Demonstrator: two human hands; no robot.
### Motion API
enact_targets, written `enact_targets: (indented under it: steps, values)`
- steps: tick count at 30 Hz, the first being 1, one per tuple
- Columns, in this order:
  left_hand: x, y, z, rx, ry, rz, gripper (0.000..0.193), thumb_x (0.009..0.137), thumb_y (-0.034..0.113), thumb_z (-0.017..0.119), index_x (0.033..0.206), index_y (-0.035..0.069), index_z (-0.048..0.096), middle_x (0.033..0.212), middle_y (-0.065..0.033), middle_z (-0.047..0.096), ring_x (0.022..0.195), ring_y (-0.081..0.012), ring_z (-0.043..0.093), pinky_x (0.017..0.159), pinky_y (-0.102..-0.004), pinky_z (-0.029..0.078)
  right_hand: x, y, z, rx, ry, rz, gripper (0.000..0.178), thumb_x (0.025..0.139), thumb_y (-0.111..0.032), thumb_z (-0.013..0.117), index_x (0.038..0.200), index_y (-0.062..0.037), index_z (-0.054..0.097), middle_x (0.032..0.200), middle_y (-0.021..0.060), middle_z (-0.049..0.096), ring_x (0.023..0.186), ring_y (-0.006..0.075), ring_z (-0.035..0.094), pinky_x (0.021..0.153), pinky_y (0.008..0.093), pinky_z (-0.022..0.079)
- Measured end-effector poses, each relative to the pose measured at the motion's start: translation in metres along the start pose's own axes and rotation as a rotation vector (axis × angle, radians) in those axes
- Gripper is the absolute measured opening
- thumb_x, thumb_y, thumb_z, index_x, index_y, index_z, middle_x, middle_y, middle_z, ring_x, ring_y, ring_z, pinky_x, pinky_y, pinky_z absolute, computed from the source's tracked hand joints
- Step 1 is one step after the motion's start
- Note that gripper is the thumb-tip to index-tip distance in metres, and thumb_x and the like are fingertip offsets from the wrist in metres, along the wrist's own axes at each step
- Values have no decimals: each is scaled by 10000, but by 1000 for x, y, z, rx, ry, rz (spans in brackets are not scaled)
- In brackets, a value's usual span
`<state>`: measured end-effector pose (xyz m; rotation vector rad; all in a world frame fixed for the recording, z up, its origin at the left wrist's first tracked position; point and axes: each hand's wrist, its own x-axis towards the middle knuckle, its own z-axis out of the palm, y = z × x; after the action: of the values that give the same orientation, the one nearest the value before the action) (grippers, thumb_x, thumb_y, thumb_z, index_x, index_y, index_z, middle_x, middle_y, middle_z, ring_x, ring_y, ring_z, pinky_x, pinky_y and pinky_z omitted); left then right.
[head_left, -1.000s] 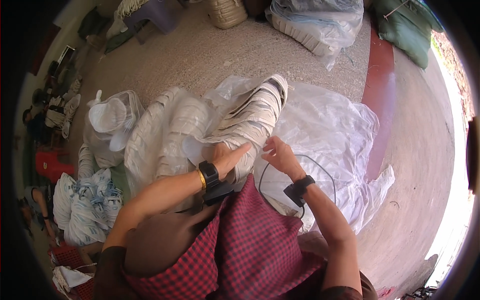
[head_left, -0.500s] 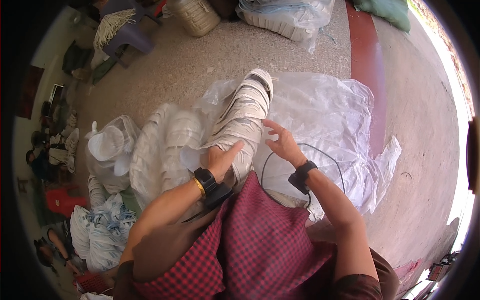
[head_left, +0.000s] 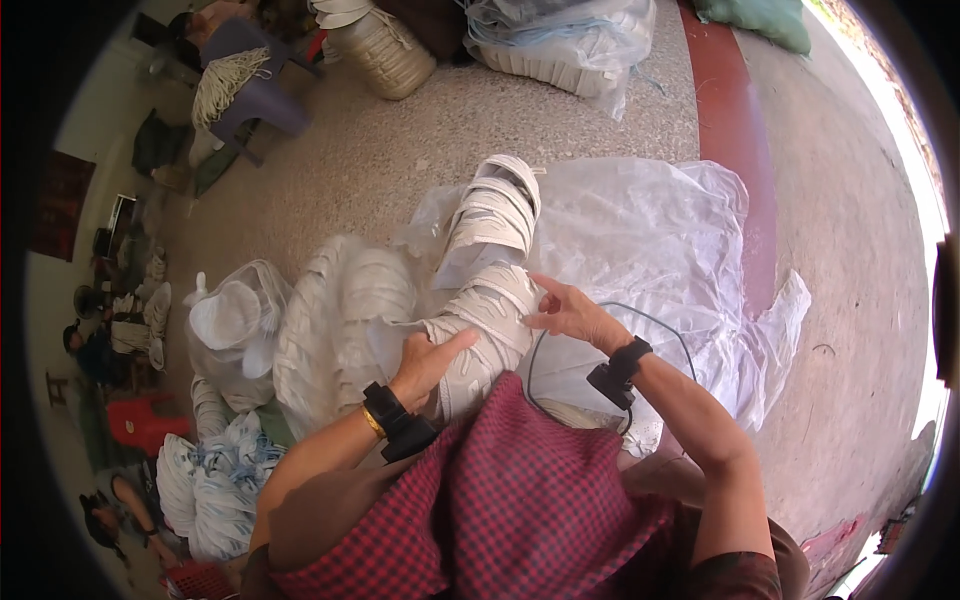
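Observation:
A long stack of nested cream shoe uppers with criss-crossed laces leans away from my lap. Partway along, it bends, and a pale smooth lining shows between the far section and the near section. My left hand is closed around the left side of the near section, its thumb lying on top. On the right, my right hand pinches the edge of an upper with thumb and forefinger, close to the bend. The fingers under the stack are hidden. A red and black checked cloth covers my lap.
Clear plastic sheeting spreads on the floor at the right. More bagged stacks of uppers lie to my left, near a bundle of white and blue pieces. A purple chair and a wrapped bale stand farther off.
The stack has bent and parted midway, uncovering the pale lining. My right hand has closed from a loose, spread pose onto the edge. The left still grips the near section.

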<state>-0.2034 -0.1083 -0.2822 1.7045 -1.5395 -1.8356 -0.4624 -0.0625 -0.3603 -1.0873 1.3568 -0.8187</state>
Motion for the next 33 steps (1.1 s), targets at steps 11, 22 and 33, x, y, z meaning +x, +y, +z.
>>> enact_targets:
  steps: [11, 22, 33]
  values:
    - [-91, 136, -28, 577, 27, 626, 353, 838, 258, 714, 828, -88, 646, 737, -132, 662, 655, -138, 592, 594, -342, 489, -83, -156, -51, 29, -132, -28, 692, 787, -527, 751, 1274, -77, 551, 1186, 93, 628, 1099, 219, 577, 901, 346, 480]
    - [-246, 262, -41, 131, -235, 830, 263, 887, 208, 667, 1041, -6, 658, 952, -7, 665, 783, -58, 613, 699, -240, 507, -264, -354, -65, -401, 162, -574, 489, 840, -426, 741, 1147, -46, 704, 927, 9, 701, 861, 112, 615, 868, 289, 479]
    - [-368, 215, -27, 271, -136, 1047, 210, 867, 224, 705, 912, 23, 663, 827, 46, 613, 716, -23, 536, 596, -220, 438, -382, -322, 27, -110, 111, -532, 458, 877, -421, 710, 1077, -8, 706, 955, 12, 693, 938, 100, 583, 879, 284, 446]
